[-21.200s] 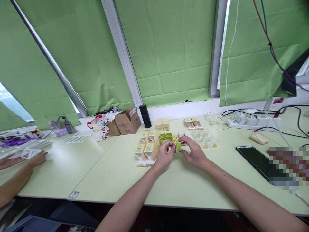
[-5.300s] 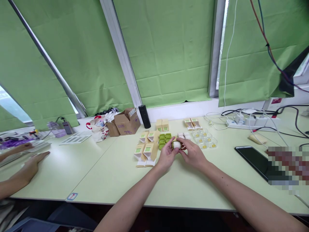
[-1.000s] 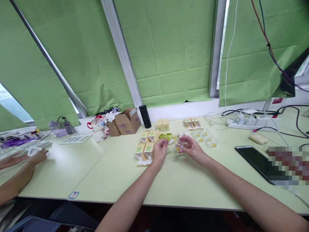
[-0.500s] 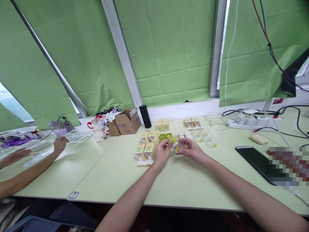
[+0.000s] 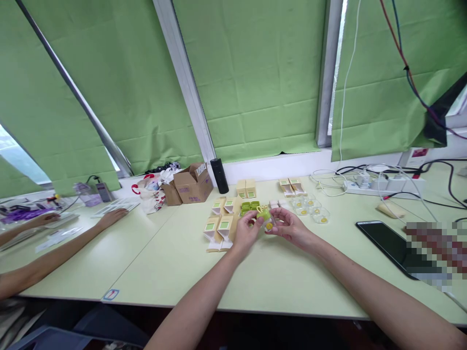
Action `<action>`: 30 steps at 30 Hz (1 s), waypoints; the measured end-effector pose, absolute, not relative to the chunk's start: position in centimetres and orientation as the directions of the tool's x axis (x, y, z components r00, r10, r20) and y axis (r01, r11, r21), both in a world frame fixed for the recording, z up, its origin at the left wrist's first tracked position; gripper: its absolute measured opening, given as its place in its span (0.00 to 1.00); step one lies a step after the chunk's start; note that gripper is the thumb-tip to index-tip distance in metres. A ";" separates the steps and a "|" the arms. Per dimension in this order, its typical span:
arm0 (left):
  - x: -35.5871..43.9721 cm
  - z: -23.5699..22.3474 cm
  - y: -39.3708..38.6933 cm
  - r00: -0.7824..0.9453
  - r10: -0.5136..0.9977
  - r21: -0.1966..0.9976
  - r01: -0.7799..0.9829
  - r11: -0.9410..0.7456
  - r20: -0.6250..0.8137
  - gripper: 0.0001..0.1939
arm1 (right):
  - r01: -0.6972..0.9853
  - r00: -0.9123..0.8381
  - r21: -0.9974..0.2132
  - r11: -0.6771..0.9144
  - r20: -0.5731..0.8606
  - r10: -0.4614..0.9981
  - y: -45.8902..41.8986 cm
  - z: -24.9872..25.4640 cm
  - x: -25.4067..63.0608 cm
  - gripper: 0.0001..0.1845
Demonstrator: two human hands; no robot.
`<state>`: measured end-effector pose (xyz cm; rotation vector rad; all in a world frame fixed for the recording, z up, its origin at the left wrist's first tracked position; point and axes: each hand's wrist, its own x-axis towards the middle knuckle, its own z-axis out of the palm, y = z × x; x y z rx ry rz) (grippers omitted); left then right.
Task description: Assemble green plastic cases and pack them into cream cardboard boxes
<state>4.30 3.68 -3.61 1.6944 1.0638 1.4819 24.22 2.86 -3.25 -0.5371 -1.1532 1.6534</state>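
Note:
Over the table, my left hand (image 5: 247, 230) pinches a small green piece with a pale yellow loop (image 5: 263, 212). My right hand (image 5: 292, 228) has its fingers closed on a clear plastic cup with a yellow centre (image 5: 269, 226). The green piece sits against the top of the cup; whether they are joined I cannot tell. Behind my hands lie several green square pieces (image 5: 249, 207) and some small whitish blocks (image 5: 275, 203). To the right rest several clear cups with yellow centres (image 5: 316, 211). Beige boxes with green windows (image 5: 219, 228) stand beside my left hand.
More beige boxes (image 5: 246, 188) are farther back, near a black cylinder (image 5: 219, 176) and a cardboard carton (image 5: 194, 183). On the right are a phone (image 5: 386, 248), a power strip (image 5: 386, 187) and loose cables. A co-worker's hand (image 5: 114, 217) rests at a white tray on the left.
The green piece has turned more upright against the clear cup, its loop now showing above my left fingers. At the left, the co-worker's nearer hand has moved right and flattened out.

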 end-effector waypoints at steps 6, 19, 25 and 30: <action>4.2 -3.3 3.4 0.094 0.886 0.876 0.133 -0.463 0.454 0.32 | -0.400 -0.423 -0.916 -0.030 0.156 0.893 3.1 -3.5 24.3 0.33; 4.3 -3.6 3.7 0.076 0.903 0.893 0.136 -0.430 0.423 0.32 | -0.297 -0.344 -0.935 0.192 0.292 0.892 3.9 -4.4 24.3 0.32; 4.3 -4.0 4.0 0.095 0.917 0.912 0.105 -0.396 0.387 0.34 | -0.272 -0.340 -0.932 0.238 0.325 0.882 3.8 -4.3 24.3 0.34; 4.5 -3.8 3.9 0.076 0.927 0.928 0.035 -0.370 0.366 0.37 | -0.302 -0.351 -0.922 0.243 0.344 0.871 3.4 -4.1 24.2 0.36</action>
